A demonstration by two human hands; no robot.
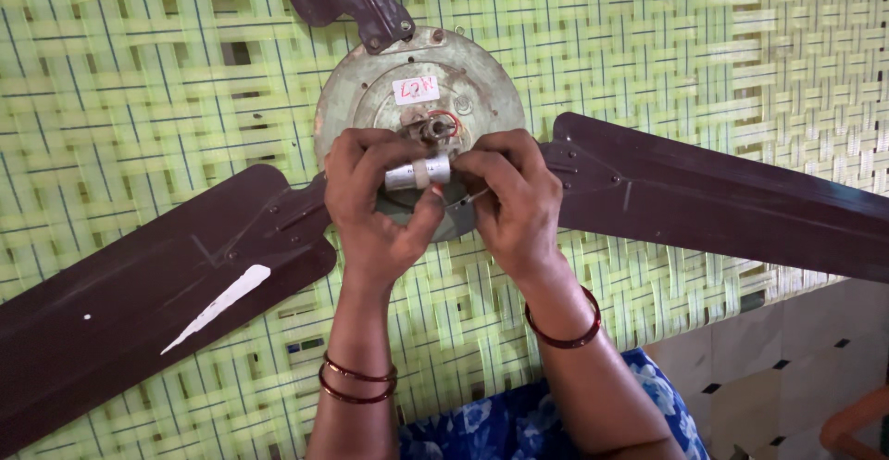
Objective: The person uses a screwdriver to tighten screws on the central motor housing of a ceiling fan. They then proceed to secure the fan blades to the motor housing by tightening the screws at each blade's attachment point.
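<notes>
Inspector: Your left hand (pixel 370 205) and right hand (pixel 509 201) have fingers clamped on the small silver cylinder (pixel 419 173), at six o'clock of the fan hub (pixel 370 99).

Operator: Advice?

Inspector: Hold it level and spare the red wires (pixel 446 119). It looks metallic, with a pale band at the middle.

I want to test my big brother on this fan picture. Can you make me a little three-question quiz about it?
1. True or false: both hands hold the small white cylinder.
2. How many fan blades show? A two, B three, C five.
3. What does the fan motor lie on?

Key
1. True; the left hand and the right hand pinch it over the hub.
2. B.
3. A woven green mat.
</notes>
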